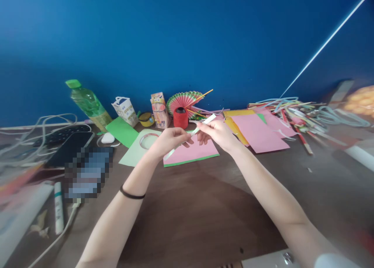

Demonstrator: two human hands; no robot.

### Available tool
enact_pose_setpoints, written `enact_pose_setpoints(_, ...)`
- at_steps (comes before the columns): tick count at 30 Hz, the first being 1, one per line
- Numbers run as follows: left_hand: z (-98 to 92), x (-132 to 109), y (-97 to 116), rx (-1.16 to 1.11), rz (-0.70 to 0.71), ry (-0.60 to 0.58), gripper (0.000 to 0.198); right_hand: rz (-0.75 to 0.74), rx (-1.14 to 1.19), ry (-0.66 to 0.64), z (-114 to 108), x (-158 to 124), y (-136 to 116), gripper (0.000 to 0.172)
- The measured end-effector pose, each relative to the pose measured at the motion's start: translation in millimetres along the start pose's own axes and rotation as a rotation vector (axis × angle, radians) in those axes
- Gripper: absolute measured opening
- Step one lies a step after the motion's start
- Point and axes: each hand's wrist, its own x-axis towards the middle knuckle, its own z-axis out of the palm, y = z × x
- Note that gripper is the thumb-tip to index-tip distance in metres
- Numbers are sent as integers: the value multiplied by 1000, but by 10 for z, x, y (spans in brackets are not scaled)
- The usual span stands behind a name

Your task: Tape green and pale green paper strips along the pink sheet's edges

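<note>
A narrow white strip (209,120), tape or paper, runs slantwise between my two hands above the desk. My left hand (172,140) pinches it near the middle, thumb against fingers. Farther along, the fingers of my right hand (214,133) close on the same strip near its upper end. Below the hands lies a pink sheet (191,155) with a green edge along its front. Just left of my left hand, a roll of clear tape (142,142) rests on a pale green sheet (130,157). My hands hide part of the strip and the pink sheet.
Along the blue wall stand a green bottle (90,106), cartons (125,111), a red roll (180,119) and a paper fan (182,100). Pink sheets (258,135) and many thin sticks (304,118) lie right. A phone (89,174), marker (59,209) and cables are left.
</note>
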Motion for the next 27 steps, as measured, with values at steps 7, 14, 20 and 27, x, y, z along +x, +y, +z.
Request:
enact_pose_setpoints(7, 23, 3, -3, -6, -12, 46, 28, 8, 32, -16, 7, -3, -6, 43)
enact_pose_setpoints(14, 25, -18, 24, 13, -14, 61, 27, -1, 29, -13, 4, -19, -25, 43)
enact_pose_setpoints(20, 29, -15, 34, 26, -23, 65, 28, 1, 16, -20, 5, -8, -16, 44)
enact_pose_setpoints(27, 39, -11, 9, 37, -22, 81, 28, 1, 18, -27, 17, -20, -24, 43)
